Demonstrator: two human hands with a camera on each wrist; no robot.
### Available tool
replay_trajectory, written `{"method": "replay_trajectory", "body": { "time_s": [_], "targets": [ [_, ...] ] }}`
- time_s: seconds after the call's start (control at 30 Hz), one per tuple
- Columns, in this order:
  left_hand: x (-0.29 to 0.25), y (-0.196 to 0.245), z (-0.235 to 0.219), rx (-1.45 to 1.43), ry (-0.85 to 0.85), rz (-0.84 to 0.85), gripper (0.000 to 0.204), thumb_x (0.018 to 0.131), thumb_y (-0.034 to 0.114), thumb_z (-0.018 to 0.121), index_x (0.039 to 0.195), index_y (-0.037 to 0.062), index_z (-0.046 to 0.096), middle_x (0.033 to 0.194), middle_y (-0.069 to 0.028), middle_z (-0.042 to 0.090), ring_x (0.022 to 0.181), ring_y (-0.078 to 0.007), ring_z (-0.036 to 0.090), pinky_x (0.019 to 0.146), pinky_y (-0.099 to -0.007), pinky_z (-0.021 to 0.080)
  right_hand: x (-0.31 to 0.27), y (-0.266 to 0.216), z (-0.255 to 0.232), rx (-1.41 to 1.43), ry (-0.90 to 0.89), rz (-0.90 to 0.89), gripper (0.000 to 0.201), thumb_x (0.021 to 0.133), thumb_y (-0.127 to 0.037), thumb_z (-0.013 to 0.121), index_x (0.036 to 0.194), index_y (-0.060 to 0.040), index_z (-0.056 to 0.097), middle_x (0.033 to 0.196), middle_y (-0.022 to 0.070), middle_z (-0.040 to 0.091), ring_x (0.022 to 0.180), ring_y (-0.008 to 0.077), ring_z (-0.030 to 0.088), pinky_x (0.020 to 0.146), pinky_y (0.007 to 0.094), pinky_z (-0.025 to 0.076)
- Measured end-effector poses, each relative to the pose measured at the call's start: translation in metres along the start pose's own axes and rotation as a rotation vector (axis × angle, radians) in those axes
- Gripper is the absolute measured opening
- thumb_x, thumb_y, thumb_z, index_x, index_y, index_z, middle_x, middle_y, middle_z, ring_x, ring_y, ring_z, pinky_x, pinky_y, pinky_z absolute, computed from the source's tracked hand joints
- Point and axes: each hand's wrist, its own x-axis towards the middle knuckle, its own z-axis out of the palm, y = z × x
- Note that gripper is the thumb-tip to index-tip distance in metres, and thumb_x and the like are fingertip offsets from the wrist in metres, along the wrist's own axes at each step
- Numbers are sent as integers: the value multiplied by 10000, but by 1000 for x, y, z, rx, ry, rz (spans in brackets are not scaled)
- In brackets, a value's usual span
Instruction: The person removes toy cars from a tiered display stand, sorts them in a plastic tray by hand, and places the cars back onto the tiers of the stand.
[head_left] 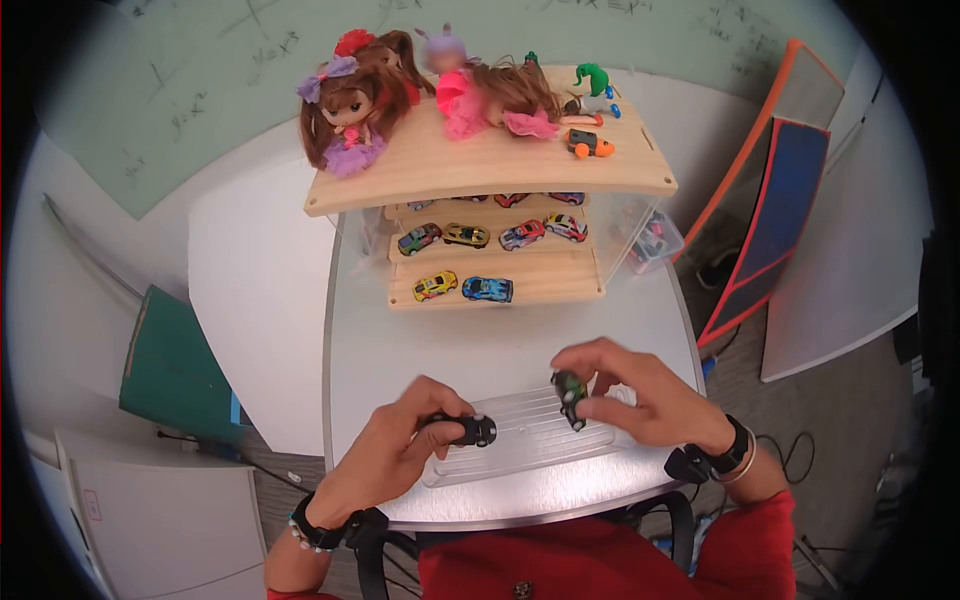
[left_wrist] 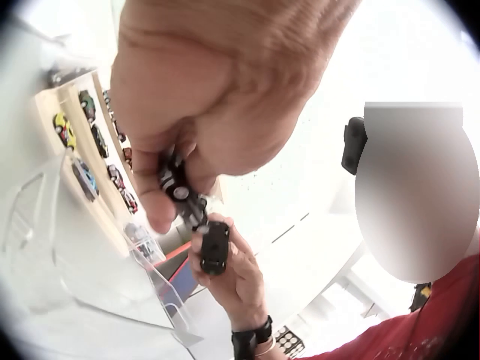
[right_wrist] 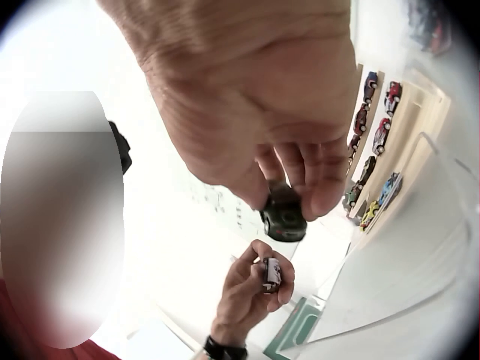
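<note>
My left hand (head_left: pixel 400 435) pinches a small black toy car (head_left: pixel 477 431) between thumb and fingers, over the left part of a clear ribbed plastic tray (head_left: pixel 530 452). Across from it, my right hand (head_left: pixel 645 398) grips a dark toy car with green markings (head_left: pixel 568 396), tilted nose-down above the tray's far right. In the left wrist view, the black underside of the right hand's car (left_wrist: pixel 215 247) faces the camera. The right wrist view shows the left hand's car (right_wrist: pixel 272 275) with a pale side, partly covered by fingers.
Behind the tray stands a stepped wooden rack (head_left: pixel 550 290) holding several toy cars, among them a yellow car (head_left: pixel 435 286) and a blue car (head_left: pixel 488 289). Dolls (head_left: pixel 350 110) and small figures (head_left: pixel 590 143) occupy its top board. A clear box (head_left: pixel 655 242) sits to its right.
</note>
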Motion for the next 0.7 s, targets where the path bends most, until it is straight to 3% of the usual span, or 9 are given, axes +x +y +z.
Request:
{"method": "replay_trajectory", "body": {
  "time_s": [0.07,0.13,0.2,0.23,0.3,0.43,0.53,0.63,0.7],
  "targets": [
    [2,-2,6,-556,118,-73,198,1166,94,714,1305,-9,617,1245,-163,764,1016,-209,760,831,-367,617,3,14,6,555,178,-78,438,1174,-98,670,1583,7,552,1274,145,704,1095,212,722,904,343,628],
    [9,1,14,-562,179,3,227,1205,133,661,1364,-26,627,1234,-178,755,1019,-202,745,798,-328,600,8,16,5,582,173,-141,420,1191,-67,630,1590,-5,512,1347,154,691,1191,222,726,941,380,655],
    [14,-6,19,-591,207,73,311,1236,214,609,1432,-26,637,1240,-173,760,1026,-203,744,809,-341,602,11,3,7,832,183,-35,451,1174,-24,625,1595,-13,464,1345,171,694,1252,254,741,988,412,673],
    [15,-4,21,-587,216,79,311,1236,214,609,1432,-26,637,1240,-173,760,1026,-203,744,809,-341,602,13,0,8,827,177,-43,451,1174,-24,625,1595,-13,464,1345,171,694,1252,254,741,988,412,673],
    [18,-2,24,-903,207,7,382,1250,288,571,1464,-17,657,1265,-166,771,1055,-205,744,854,-349,606,15,-6,10,908,189,-19,464,1163,8,612,1592,-16,439,1338,176,695,1308,284,742,1027,455,680],
    [20,-6,27,-936,207,21,384,1247,313,569,1407,-16,686,1293,-162,781,1097,-209,747,904,-356,608,20,-1,17,838,187,-88,490,1147,32,621,1598,-17,436,1346,173,689,1303,289,747,1031,464,673],
    [21,-2,29,-759,294,49,336,1245,273,587,1377,-14,701,1325,-159,781,1144,-206,745,978,-364,610,21,1,19,794,161,-106,528,1130,56,642,1608,-27,432,1381,157,668,1309,279,738,1058,448,645],
    [23,5,34,-631,448,127,249,1242,188,601,1350,-8,708,1338,-147,783,1189,-203,744,1060,-382,600,23,2,25,729,160,-138,553,1125,65,656,1619,-35,428,1423,136,634,1328,262,719,1080,422,611],
    [27,9,36,-476,569,214,151,1197,51,642,1321,0,711,1381,-146,763,1250,-216,733,1121,-384,580,28,-4,34,799,184,-189,545,1139,50,656,1626,-35,427,1437,124,611,1295,240,706,1077,405,595]
  ]
}}
